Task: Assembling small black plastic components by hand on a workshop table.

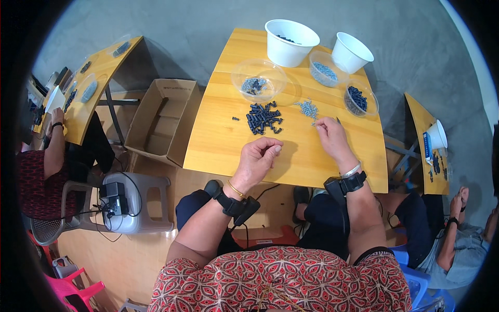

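Observation:
Over the front part of the wooden table, my left hand [261, 158] is closed, thumb against curled fingers; what it pinches, if anything, is hidden. Just beyond it lies a heap of small black plastic plugs [262, 118]. My right hand [333, 137] reaches to the near edge of a small pile of silvery screws [307, 108], fingertips pressed together and pointing down. Whatever sits between those fingertips is too small to make out. Behind the black heap, a clear bowl [239, 87] holds screws mixed with black pieces.
At the table's [223, 151] back stand a large white tub [288, 51] with black pieces and a smaller white tub [356, 54]. Clear bowls of screws [325, 75] and black plugs [357, 99] stand right. A cardboard box [143, 140] and grey stool [138, 200] are left; people sit either side.

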### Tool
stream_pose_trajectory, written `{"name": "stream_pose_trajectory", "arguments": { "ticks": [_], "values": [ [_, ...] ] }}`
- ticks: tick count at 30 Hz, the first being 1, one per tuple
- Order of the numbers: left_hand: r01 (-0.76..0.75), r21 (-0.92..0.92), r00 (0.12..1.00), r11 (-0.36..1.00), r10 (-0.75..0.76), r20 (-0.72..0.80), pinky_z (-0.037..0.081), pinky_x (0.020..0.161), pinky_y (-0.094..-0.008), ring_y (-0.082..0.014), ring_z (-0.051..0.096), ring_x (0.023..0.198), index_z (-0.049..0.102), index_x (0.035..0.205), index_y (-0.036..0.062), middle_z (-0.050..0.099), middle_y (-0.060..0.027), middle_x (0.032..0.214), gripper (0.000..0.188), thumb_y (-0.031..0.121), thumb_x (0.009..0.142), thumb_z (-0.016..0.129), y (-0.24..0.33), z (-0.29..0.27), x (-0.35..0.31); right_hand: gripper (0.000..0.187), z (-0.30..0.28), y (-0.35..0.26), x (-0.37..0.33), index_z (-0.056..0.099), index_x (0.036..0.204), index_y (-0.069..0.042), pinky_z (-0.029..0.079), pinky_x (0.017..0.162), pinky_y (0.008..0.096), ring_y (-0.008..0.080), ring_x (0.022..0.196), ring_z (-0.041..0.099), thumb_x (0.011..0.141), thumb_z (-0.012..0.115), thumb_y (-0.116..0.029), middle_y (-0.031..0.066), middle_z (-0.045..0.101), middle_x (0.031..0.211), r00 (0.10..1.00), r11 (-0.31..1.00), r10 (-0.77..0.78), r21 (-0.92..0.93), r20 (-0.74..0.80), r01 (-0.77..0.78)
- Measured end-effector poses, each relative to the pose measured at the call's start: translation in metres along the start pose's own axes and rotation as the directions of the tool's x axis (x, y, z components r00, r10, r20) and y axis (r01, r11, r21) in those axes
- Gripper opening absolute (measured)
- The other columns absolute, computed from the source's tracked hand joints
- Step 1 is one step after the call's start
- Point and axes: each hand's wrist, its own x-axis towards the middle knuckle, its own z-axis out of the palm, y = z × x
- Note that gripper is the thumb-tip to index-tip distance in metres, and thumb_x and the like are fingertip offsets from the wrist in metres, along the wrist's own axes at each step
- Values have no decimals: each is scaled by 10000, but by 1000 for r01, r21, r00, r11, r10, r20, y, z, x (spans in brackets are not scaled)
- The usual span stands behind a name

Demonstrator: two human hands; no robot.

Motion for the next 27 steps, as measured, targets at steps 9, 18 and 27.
{"name": "stream_pose_trajectory", "arguments": {
  "ticks": [9, 18, 27],
  "values": [
    [5, 24, 1000, 1000, -5, -10, 426, 520, -175, -41, 486, 578, 602, 946, 0, 568, 4, 721, 127, 66, 843, 567, 0, 0, 0, 66, 5, -4, 1, 522, 815, -18, 447, 649, 398, 331, 761, 548, 768, 542, -60, 152, 556, 780, 994, 971, -91, -217, 58, 101],
    [1, 10, 1000, 1000, -1, 1, 426, 508, -175, -34, 480, 576, 594, 953, -11, 581, -3, 750, 131, 36, 838, 553, 2, 0, 0, 148, 13, -28, 9, 527, 885, -16, 454, 645, 396, 335, 752, 566, 758, 579, -73, 167, 581, 805, 991, 996, -85, -4, 105, 86],
    [-12, -45, 1000, 999, 13, 8, 421, 506, -177, -35, 481, 567, 594, 947, -7, 572, 1, 744, 125, 38, 841, 544, -1, -1, 0, 142, 29, -43, 19, 519, 876, -30, 434, 684, 417, 360, 808, 537, 758, 586, -73, 165, 540, 848, 960, 976, -195, -57, 201, 210]
  ]
}}
